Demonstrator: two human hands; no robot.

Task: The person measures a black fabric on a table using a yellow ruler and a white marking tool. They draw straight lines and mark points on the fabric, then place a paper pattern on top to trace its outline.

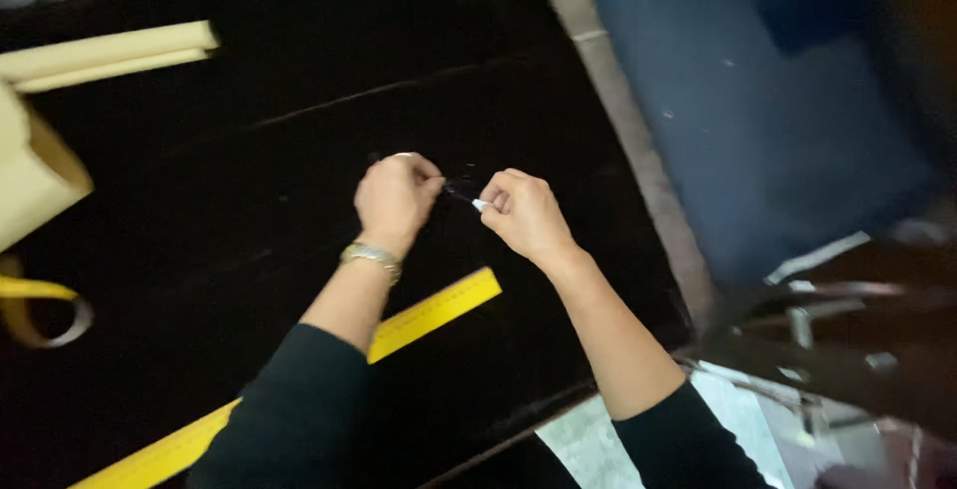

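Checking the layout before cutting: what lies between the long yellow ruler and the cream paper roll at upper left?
In the head view, only black cloth lies between yellow ruler and cream roll.

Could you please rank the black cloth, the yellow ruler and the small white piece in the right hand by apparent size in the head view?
1. black cloth
2. yellow ruler
3. small white piece, pinched in the right hand

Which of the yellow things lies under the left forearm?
The long flat yellow ruler, running diagonally beneath the left forearm; the cream rolls and yellow tape lie far left.
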